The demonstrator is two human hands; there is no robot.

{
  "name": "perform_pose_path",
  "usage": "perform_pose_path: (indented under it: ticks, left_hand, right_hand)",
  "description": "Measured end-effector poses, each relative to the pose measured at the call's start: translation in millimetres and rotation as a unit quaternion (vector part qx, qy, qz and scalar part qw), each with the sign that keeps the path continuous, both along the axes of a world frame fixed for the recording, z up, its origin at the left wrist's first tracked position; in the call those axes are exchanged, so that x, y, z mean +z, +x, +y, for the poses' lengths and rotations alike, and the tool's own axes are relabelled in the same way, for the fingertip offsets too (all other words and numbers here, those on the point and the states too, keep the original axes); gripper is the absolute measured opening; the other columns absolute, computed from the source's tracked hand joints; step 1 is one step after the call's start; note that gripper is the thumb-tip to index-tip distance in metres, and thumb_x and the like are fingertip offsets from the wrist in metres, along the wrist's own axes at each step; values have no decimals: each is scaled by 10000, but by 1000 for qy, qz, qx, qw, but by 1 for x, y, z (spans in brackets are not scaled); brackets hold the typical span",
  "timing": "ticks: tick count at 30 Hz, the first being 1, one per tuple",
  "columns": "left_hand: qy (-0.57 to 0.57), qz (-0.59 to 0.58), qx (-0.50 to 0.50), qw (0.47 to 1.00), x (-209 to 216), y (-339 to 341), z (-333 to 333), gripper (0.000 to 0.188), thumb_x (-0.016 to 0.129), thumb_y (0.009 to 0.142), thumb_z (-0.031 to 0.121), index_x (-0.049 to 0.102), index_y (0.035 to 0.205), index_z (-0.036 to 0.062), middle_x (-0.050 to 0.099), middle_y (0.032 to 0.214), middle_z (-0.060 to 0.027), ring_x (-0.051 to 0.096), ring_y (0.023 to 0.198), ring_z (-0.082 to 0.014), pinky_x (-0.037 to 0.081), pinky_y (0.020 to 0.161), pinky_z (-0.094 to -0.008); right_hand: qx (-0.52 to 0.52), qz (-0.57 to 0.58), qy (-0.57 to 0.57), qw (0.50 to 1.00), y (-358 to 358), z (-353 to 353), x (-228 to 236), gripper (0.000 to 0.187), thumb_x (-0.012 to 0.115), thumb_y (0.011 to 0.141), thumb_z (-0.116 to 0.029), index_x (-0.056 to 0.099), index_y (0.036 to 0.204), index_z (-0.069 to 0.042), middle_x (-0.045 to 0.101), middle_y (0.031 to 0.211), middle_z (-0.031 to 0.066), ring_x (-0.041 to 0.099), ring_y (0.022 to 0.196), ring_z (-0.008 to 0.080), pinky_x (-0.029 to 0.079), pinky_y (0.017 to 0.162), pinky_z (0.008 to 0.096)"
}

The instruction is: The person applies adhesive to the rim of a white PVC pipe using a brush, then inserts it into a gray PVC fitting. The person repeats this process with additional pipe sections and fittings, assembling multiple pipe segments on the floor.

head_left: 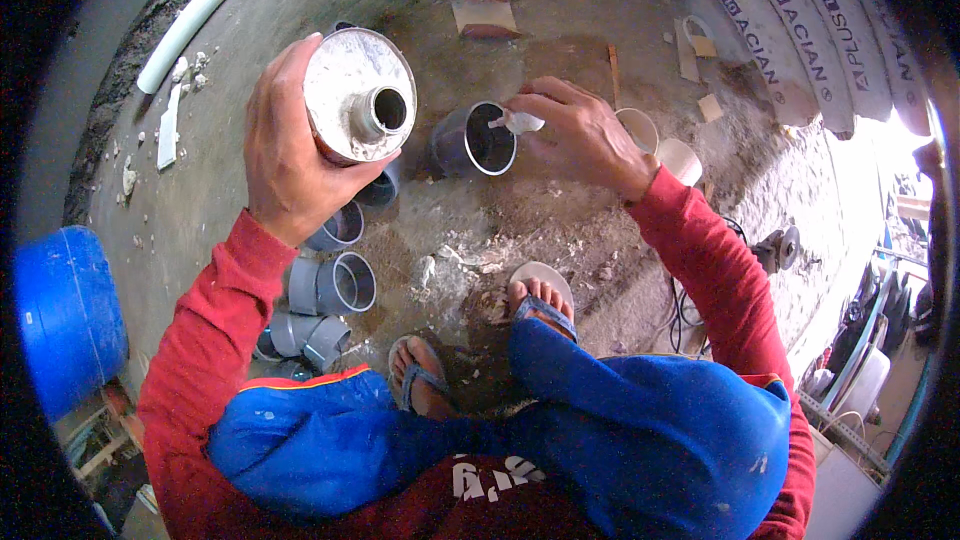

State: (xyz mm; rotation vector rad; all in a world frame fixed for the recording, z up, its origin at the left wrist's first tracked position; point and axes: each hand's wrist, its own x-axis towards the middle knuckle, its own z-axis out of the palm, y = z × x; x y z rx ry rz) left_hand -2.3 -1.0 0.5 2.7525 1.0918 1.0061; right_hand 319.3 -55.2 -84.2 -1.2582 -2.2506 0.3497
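Observation:
My left hand (280, 140) is wrapped round a round metal can (340, 65), raised with its smeared top facing me. The can's short threaded neck is uncapped, and its inside looks dark. Farther right, my right hand (580, 128) pinches a small white piece (524, 122) with a narrow tip. I cannot make out whether it is a brush or a rag. Its tip overlaps the mouth of a short grey pipe piece (452, 143) on the floor; I cannot tell whether they touch.
Several grey pipe fittings (302, 286) stand left of my feet. Cream pipe rings (680, 160) lie beyond my right wrist. Wrapped long pipes (810, 30) fill the far right, near a grinder-like tool (778, 248) and cables. A blue drum (70, 320) stands at left.

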Motion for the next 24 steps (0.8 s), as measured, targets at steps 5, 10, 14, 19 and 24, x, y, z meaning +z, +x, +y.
perform_pose_path:
  ticks: [5,10,14,19,24]
  left_hand:
    - [-5,-6,-2,1000,-1,-2,0,1073,979,572,223,418,1466,29,544,1383,-192,549,1264,-376,440,1081,-466]
    - [6,-2,-4,1000,0,-1,0,1067,978,579,227,414,1464,34,543,1383,-194,547,1266,-382,435,1085,-471]
    - [-7,-10,-4,1000,-1,-2,0,1069,977,581,228,409,1466,37,541,1385,-193,543,1271,-383,432,1088,-473]
    - [-9,-6,-6,1000,-3,-2,2,1073,978,577,228,409,1467,40,541,1386,-191,541,1277,-379,432,1089,-472]
    - [-8,-4,-5,1000,-3,-1,1,1078,979,572,227,409,1468,42,542,1385,-186,544,1275,-374,433,1089,-470]
  right_hand:
    - [63,1,102,993,2,-12,-7,442,749,818,-48,673,1246,-125,659,1249,99,669,1089,309,584,877,402]
    - [73,-74,84,991,9,-15,-22,449,612,891,-148,602,1339,-141,574,1382,140,595,1212,363,548,981,436]
    - [44,-106,34,993,8,-22,-31,463,623,888,-144,602,1351,-140,570,1393,148,593,1225,371,546,992,442]
    - [44,-18,-85,995,3,-17,-24,459,676,867,-160,624,1322,-135,579,1378,134,600,1207,366,549,977,439]
    - [19,-18,10,1000,4,3,-12,430,721,841,-164,657,1263,-120,615,1293,133,627,1142,367,557,937,436]
